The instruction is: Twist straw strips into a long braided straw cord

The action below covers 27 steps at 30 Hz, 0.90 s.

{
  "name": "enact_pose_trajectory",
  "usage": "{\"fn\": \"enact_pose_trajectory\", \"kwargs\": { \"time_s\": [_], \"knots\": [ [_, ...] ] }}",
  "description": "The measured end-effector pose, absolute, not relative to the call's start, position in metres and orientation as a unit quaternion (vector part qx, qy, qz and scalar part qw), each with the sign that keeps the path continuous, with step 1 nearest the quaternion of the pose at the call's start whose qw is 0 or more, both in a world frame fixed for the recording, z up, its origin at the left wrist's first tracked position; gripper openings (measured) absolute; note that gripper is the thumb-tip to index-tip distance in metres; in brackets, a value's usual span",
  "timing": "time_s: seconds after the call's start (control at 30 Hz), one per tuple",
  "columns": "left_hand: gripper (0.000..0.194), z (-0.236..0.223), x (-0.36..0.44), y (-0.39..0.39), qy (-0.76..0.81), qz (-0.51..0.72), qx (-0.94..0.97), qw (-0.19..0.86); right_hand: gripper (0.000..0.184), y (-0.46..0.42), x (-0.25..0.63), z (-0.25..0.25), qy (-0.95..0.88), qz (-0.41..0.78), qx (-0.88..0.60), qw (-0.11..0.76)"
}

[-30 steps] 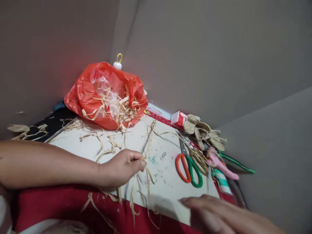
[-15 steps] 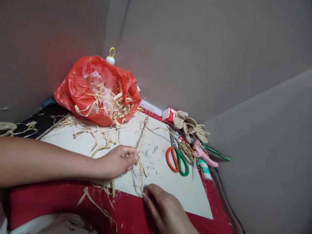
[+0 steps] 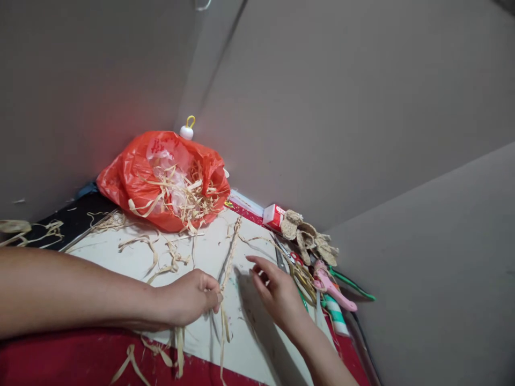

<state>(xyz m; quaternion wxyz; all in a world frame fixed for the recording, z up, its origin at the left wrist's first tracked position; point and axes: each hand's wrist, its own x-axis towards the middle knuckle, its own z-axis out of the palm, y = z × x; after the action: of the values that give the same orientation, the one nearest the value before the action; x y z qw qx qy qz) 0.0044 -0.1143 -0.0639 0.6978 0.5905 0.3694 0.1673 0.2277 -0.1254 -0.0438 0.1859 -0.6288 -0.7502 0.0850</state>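
Observation:
A thin braid of pale dry plant fibre (image 3: 230, 256) runs from the far middle of the white board (image 3: 257, 343) toward me. My left hand (image 3: 197, 296) pinches the braid near its lower end, where loose strands (image 3: 223, 332) hang down. To the right of the braid, my right hand (image 3: 270, 284) is raised over the board with fingers apart and nothing in them. It partly covers the scissors, whose dark blades (image 3: 280, 258) show beyond the fingers.
A red plastic bag (image 3: 129, 171) full of dry strips stands at the back left. Loose strips (image 3: 173, 257) lie around the board. Along the right edge are woven fibre pieces (image 3: 306, 236), a pink-handled tool (image 3: 333, 292), a green-striped tube (image 3: 336, 315) and a small red-white box (image 3: 273, 216).
My right hand has let go of a strand end, moved up and opened beside the braid. My left hand keeps its pinch. The view has tilted up, so everything sits lower.

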Motion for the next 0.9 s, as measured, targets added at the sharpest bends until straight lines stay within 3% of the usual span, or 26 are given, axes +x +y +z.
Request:
{"fn": "enact_pose_trajectory", "kwargs": {
  "time_s": [0.13,0.37,0.7,0.9],
  "knots": [
    [0.018,-0.064,0.005,-0.115,0.374,0.173,0.579,0.704,0.040,-0.091,0.219,-0.061,-0.797,0.088,-0.581,0.143],
    [0.016,-0.071,0.010,-0.100,0.391,0.219,0.562,0.695,0.032,-0.052,0.230,-0.075,-0.806,0.039,-0.571,0.149],
    [0.028,-0.072,0.015,-0.060,0.360,0.314,0.642,0.599,0.040,-0.022,0.231,-0.045,-0.779,-0.131,-0.522,0.320],
    [0.029,-0.076,0.013,-0.065,0.357,0.297,0.663,0.588,0.052,-0.040,0.219,-0.051,-0.749,-0.025,-0.531,0.397]
  ]
}}
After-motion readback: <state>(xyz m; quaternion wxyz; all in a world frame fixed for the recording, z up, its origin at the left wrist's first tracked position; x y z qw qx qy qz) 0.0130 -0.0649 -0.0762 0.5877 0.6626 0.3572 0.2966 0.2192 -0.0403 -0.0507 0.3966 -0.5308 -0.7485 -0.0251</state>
